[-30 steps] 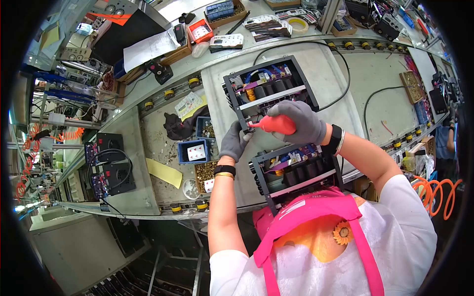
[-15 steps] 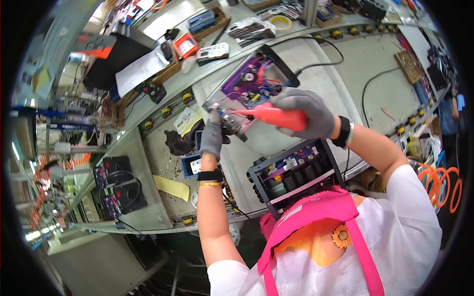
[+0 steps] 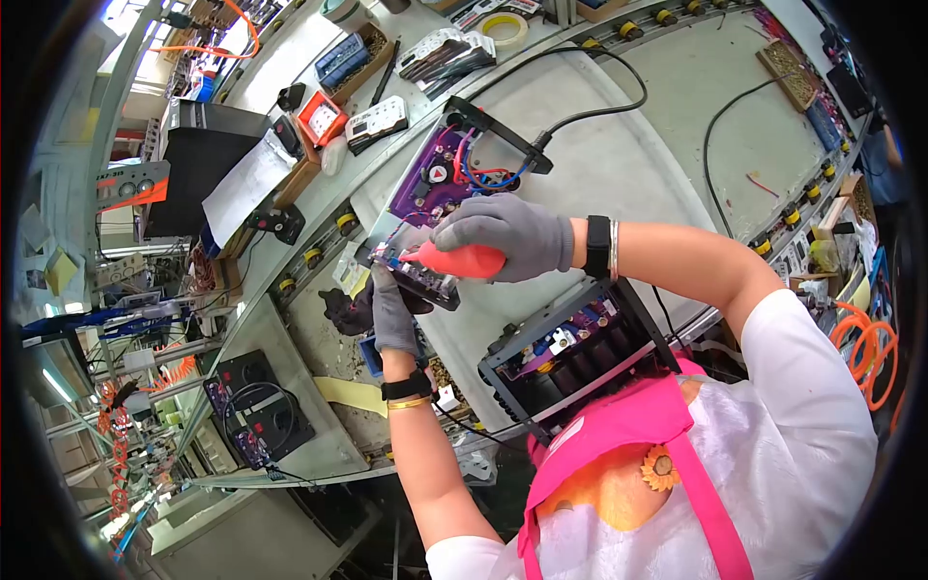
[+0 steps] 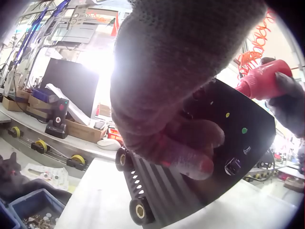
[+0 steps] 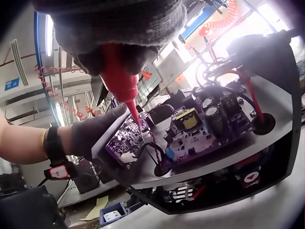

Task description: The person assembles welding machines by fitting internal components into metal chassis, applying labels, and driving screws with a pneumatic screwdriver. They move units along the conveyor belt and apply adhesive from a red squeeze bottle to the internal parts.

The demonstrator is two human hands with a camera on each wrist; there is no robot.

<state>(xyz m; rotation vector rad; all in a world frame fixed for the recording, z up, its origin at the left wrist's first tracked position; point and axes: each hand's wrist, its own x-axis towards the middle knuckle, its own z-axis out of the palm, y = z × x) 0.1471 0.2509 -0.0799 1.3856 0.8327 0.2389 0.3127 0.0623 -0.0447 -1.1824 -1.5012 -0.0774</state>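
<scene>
The gloved left hand [image 3: 392,314] grips the near left end of an electronics unit, its fingers against the black panel [image 4: 238,129] with round feet in the left wrist view. That unit stands tilted, its purple circuit boards [image 5: 190,138] facing the right hand. In the gloved right hand [image 3: 512,237] is a red squeeze bottle [image 3: 464,261], also visible in the right wrist view [image 5: 119,86]. Its nozzle points down at the small board [image 5: 129,140] near the left hand; whether it touches is unclear. A second open unit [image 3: 580,348] rests close to the person's body.
A black cable [image 3: 604,114] loops from the held unit across the grey work board [image 3: 619,174]. Blue bins [image 4: 35,207] with small parts lie left, near a yellow sheet [image 3: 353,394]. Boxes, a red tray [image 3: 322,118] and a tape roll [image 3: 504,29] stand on the back shelf.
The unit, flat at first, has been turned and tilted so its purple boards show. Both hands have moved left in the head view, the right one still holding the bottle.
</scene>
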